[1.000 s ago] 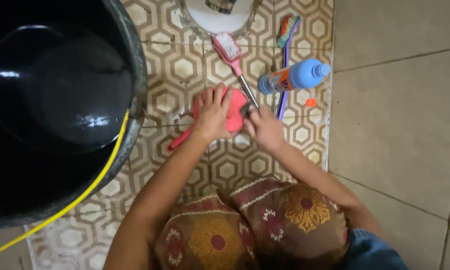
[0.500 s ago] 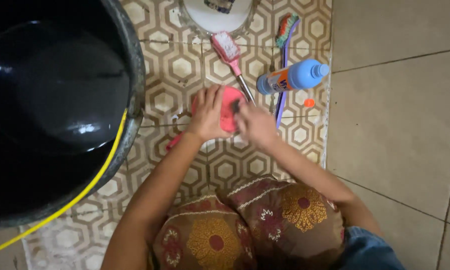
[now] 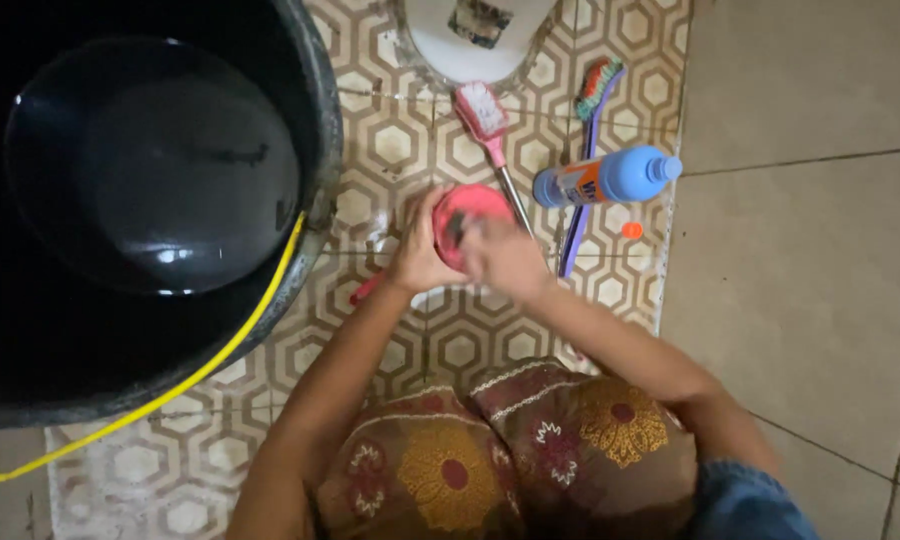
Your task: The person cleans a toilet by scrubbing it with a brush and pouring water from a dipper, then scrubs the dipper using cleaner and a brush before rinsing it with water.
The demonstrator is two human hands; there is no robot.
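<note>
I see both hands on a pink cloth (image 3: 467, 208) — left hand (image 3: 422, 250) gripping it, right hand (image 3: 505, 258) blurred over it; blue bottle (image 3: 610, 178) just beyond the right.

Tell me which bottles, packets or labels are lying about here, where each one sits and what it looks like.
Bottle: lies on its side on the patterned floor, right of the hands; a blue plastic cylinder.
Label: wraps the bottle near its left end; orange and white.
Cap: a small orange round piece on the floor just below the bottle, apart from it.
No other package, sign or screen shows.
</note>
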